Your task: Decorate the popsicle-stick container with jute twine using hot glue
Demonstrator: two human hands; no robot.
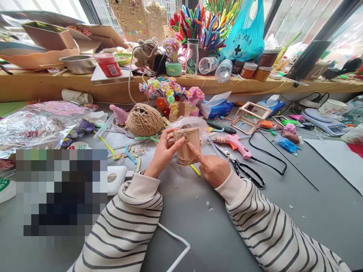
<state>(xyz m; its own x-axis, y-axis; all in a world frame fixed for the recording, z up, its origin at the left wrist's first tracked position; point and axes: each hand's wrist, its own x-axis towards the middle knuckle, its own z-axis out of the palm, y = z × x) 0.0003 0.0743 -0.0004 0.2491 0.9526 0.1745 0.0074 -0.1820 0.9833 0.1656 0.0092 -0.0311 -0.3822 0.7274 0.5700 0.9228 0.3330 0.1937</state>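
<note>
My left hand (168, 149) is closed around the left side of a small wooden-stick box (193, 145), its thumb on the front face. Twine trims the box's rim and base, and a small twine curl sits under my left thumb. With its index finger stretched out, my right hand (213, 168) touches the front of the box; its other fingers are curled and seem to hold nothing. Behind the box lies a clear plastic wrap (202, 126). A ball of twine (144, 119) stands to the left, and a pink glue gun (234, 145) and black-handled scissors (241, 166) lie to the right.
A bunch of small craft flowers (170, 92) stands behind. A wooden frame (251, 117), a white scale (323, 121) and a white sheet (334, 158) are to the right. A white case (117, 179) is beside my left sleeve. A white cable (181, 241) crosses the front of the table.
</note>
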